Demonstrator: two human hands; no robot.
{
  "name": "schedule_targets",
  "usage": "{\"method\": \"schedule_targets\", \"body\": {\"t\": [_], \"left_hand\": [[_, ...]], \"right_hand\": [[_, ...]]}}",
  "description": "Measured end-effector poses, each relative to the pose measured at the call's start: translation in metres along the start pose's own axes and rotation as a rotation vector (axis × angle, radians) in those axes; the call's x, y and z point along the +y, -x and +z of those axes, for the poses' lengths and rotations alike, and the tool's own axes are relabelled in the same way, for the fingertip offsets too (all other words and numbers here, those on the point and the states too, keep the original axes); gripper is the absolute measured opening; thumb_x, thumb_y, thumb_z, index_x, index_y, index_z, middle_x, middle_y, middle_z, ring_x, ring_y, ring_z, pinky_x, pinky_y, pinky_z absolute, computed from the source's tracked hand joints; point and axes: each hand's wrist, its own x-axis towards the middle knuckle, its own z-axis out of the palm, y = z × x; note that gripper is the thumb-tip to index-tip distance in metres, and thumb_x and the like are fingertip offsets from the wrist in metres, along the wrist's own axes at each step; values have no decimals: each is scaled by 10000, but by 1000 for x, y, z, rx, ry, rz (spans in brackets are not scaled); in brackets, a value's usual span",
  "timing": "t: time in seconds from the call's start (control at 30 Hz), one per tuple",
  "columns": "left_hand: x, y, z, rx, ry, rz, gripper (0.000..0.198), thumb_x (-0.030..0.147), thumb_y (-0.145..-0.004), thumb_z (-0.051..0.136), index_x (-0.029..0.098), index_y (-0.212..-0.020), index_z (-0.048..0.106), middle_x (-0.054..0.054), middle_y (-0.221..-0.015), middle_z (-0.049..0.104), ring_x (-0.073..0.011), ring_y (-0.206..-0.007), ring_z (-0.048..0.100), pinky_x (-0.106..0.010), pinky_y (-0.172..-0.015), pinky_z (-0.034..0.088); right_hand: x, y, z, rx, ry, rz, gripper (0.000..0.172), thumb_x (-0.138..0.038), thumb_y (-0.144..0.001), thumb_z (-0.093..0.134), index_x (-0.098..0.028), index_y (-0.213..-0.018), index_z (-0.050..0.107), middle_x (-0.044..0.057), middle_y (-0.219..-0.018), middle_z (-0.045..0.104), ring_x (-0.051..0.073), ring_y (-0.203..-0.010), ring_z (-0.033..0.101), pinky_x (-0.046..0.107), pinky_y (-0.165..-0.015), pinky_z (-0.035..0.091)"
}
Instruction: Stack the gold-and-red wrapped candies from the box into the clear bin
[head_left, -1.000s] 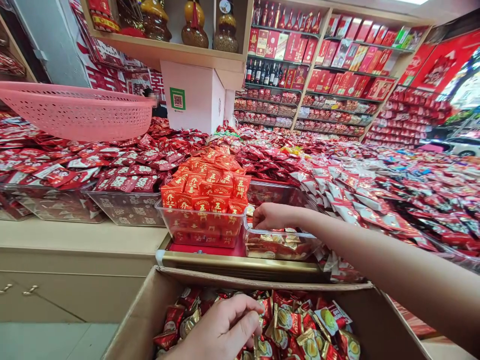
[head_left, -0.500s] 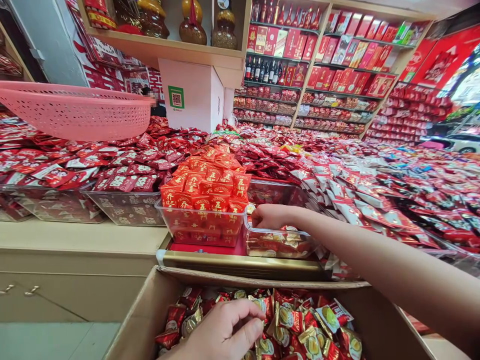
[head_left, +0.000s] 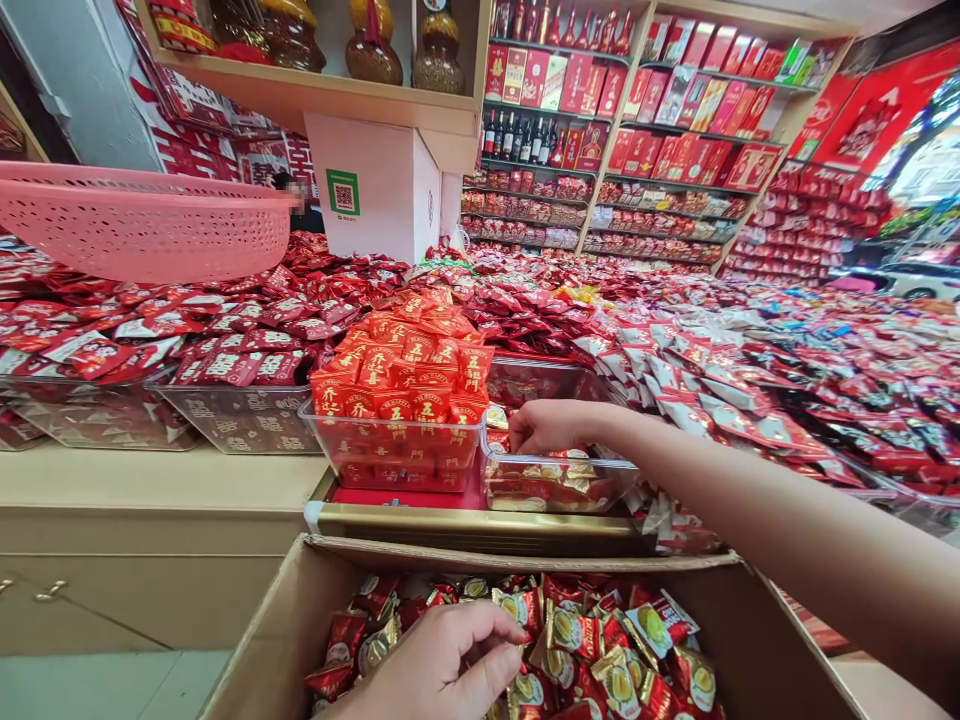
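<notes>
i'm standing in a shop, by the look of it one for sweets and festive gifts. small wrapped packets [head_left: 525, 325] lie heaped across the long display, many in clear plastic bins [head_left: 240, 420] at its front edge. behind them tall shelves [head_left: 619, 120] carry rows of bottles [head_left: 517, 137] and mostly red gift boxes [head_left: 551, 80]. a green qr code sign [head_left: 343, 192] is stuck on a white pillar [head_left: 386, 190], and beyond the hanging red packets [head_left: 810, 220] a white car [head_left: 926, 280] shows outside.
</notes>
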Motion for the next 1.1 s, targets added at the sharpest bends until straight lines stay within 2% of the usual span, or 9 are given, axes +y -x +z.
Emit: {"method": "schedule_targets", "body": {"t": [0.17, 0.53, 0.67, 0.87, 0.97, 1.1], "left_hand": [[-4, -1, 2, 3, -44, 6, 262, 339, -821, 420, 188, -919, 610, -4, -760, 624, -143, -683, 525, -192, -601, 384], [-10, 0, 4, 9, -94, 26, 252, 354, -827, 415, 210, -915, 602, 15, -736, 613, -127, -661, 509, -180, -585, 371], [-12, -1, 5, 20, -107, 43, 245, 354, -826, 422, 217, -915, 605, 23, -737, 616, -120, -660, 515, -172, -585, 370], [-11, -2, 5, 25, -101, 48, 220, 327, -813, 446, 223, -918, 609, 24, -750, 625, -116, -662, 524, -164, -581, 372], [-11, -2, 4, 23, -99, 44, 213, 310, -803, 456, 216, -909, 614, 20, -736, 618, -114, -633, 513, -159, -542, 367], [-10, -3, 3, 6, -98, 32, 216, 294, -788, 466, 200, -906, 621, 6, -734, 615, -117, -620, 508, -160, -528, 371]], "right_hand": [[0, -2, 9, 12, 25, 11, 152, -173, -645, 523, -140, -740, 636, -4, -645, 596, 95, -580, 468, 166, -482, 322], [-4, -12, 13, 23, 23, 5, 151, -161, -672, 523, -134, -770, 636, 5, -696, 618, 107, -638, 505, 168, -516, 339], [-3, -13, 9, 67, 16, -2, 129, -156, -677, 532, -140, -765, 626, 8, -698, 620, 105, -621, 517, 168, -521, 351], [9, -9, -12, 343, -134, 224, 125, -136, -724, 516, -154, -821, 592, 5, -666, 626, 91, -553, 543, 157, -480, 366], [21, -11, -16, 421, -184, 353, 151, -118, -763, 465, -141, -863, 576, 14, -607, 614, 94, -486, 534, 171, -447, 374], [35, -17, -18, 481, -248, 476, 108, -90, -744, 501, -128, -765, 600, 3, -476, 559, 104, -446, 520, 183, -432, 370]]}}
